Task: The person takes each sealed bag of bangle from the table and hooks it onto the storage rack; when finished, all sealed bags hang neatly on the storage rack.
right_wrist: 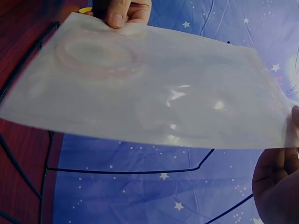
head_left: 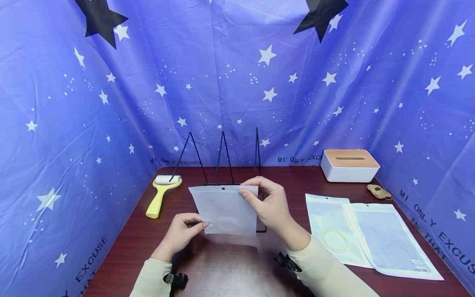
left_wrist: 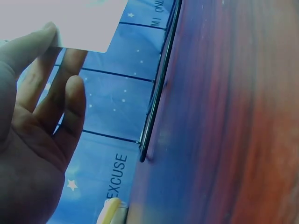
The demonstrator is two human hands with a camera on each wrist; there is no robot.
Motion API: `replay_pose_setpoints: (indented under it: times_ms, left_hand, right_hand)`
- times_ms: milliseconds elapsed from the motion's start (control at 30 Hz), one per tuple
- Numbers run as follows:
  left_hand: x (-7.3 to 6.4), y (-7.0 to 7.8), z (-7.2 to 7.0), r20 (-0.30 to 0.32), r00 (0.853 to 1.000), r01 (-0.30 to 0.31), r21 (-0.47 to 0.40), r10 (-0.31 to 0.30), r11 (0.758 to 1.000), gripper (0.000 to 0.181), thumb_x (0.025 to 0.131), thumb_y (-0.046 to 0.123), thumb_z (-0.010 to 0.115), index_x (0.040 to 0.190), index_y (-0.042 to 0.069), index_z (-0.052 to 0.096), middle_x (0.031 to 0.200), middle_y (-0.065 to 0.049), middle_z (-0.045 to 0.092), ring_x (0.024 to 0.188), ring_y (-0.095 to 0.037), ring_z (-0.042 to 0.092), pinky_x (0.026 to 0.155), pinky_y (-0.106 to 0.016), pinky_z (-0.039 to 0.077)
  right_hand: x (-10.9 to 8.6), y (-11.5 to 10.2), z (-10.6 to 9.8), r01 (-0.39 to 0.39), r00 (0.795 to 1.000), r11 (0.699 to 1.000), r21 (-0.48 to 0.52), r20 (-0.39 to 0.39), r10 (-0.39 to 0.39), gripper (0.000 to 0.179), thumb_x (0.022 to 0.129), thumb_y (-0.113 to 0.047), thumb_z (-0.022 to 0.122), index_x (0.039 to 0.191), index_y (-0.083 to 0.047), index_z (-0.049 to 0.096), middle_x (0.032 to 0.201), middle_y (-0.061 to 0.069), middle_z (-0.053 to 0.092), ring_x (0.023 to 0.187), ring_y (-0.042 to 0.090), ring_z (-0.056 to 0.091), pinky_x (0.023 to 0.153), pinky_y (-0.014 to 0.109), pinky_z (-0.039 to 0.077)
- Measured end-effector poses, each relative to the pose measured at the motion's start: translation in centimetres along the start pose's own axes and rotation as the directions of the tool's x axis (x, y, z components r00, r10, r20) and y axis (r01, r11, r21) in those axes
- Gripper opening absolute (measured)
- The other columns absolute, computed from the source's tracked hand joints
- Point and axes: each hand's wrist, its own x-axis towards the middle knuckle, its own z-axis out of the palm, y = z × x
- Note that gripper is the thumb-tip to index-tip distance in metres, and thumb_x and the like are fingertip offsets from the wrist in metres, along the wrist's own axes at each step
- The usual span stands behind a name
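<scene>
Both hands hold up a flat, whitish translucent pouch [head_left: 226,210] with a small hang hole at its top edge. My left hand [head_left: 179,235] pinches its lower left edge between thumb and fingers. At the upper right corner, my right hand [head_left: 269,206] grips it with the thumb on the near face. In the right wrist view, a faint pinkish ring [right_wrist: 100,73] shows through the pouch. Just behind stands a black wire rack [head_left: 257,138] with upright triangular dividers; the pouch hides much of its base.
Two similar pouches overlap on the right of the table, one with a yellowish ring [head_left: 335,241], the other pale [head_left: 393,235]. Behind them are a white box with a wooden lid [head_left: 350,169] and a small brown object [head_left: 378,192]. A yellow-handled roller [head_left: 157,202] lies left.
</scene>
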Motion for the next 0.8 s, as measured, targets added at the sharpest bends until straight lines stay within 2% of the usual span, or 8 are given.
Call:
replay_pose_setpoints:
  times_ms: [133,233,433,567,700,800]
  left_hand:
    - [0.0,-0.2,-0.2,-0.062,0.998,-0.014,0.000,0.014,1.000,0.012,0.093,0.001,0.078,0.088,0.012,0.079,0.079,-0.008,0.074,0.067,-0.008,0.059,0.058,-0.026,0.050]
    - [0.0,-0.2,-0.5,-0.082,0.996,-0.025,0.018,0.027,1.000,0.012,0.093,0.002,0.078,0.088,0.014,0.078,0.076,-0.007,0.073,0.066,-0.010,0.060,0.058,-0.026,0.051]
    - [-0.2,-0.5,-1.4,-0.087,0.996,-0.034,0.032,0.037,0.999,0.013,0.094,0.002,0.077,0.090,0.014,0.078,0.073,-0.008,0.071,0.063,-0.020,0.062,0.058,-0.027,0.052]
    - [-0.4,-0.7,-2.1,-0.112,0.994,-0.011,0.048,0.017,0.999,0.014,0.093,-0.001,0.077,0.090,0.013,0.079,0.074,-0.008,0.072,0.065,-0.015,0.062,0.060,-0.025,0.051]
    - [-0.6,-0.8,-2.9,-0.102,0.995,0.031,0.080,-0.022,0.996,0.013,0.091,-0.005,0.077,0.091,0.008,0.078,0.077,-0.011,0.073,0.069,-0.008,0.061,0.061,-0.026,0.052]
    - [-0.9,-0.9,-3.7,-0.067,0.997,0.041,0.060,-0.037,0.997,0.012,0.092,-0.003,0.077,0.093,0.008,0.078,0.079,-0.011,0.074,0.070,-0.008,0.063,0.062,-0.027,0.053]
  right_hand:
    - [-0.2,0.2,0.0,-0.049,0.998,0.998,0.043,0.027,0.048,0.021,0.087,0.006,0.081,0.105,-0.006,0.077,0.086,0.007,0.071,0.064,0.011,0.062,0.051,0.026,0.051]
    - [-0.2,0.4,0.0,-0.048,0.998,0.998,0.032,0.048,0.046,0.020,0.088,0.004,0.081,0.104,-0.006,0.076,0.089,0.008,0.071,0.068,0.013,0.066,0.055,0.029,0.055]
    - [-0.2,0.8,0.1,-0.006,0.996,1.000,-0.026,0.089,0.008,0.016,0.088,0.001,0.081,0.098,-0.009,0.074,0.090,0.006,0.070,0.073,0.014,0.064,0.061,0.030,0.055]
    - [-0.3,0.9,0.5,0.019,0.993,0.998,-0.052,0.119,-0.012,0.015,0.086,0.004,0.079,0.092,-0.009,0.074,0.087,0.003,0.068,0.078,0.015,0.062,0.068,0.027,0.052]
    - [-0.2,0.6,1.3,0.027,0.991,0.999,-0.035,0.132,-0.022,0.016,0.085,0.012,0.076,0.086,-0.003,0.074,0.082,0.007,0.064,0.071,0.014,0.057,0.060,0.027,0.048]
    - [-0.1,0.7,1.7,0.024,0.990,1.000,-0.006,0.137,-0.023,0.017,0.088,0.008,0.077,0.083,-0.007,0.073,0.080,0.005,0.062,0.064,0.011,0.051,0.051,0.026,0.043]
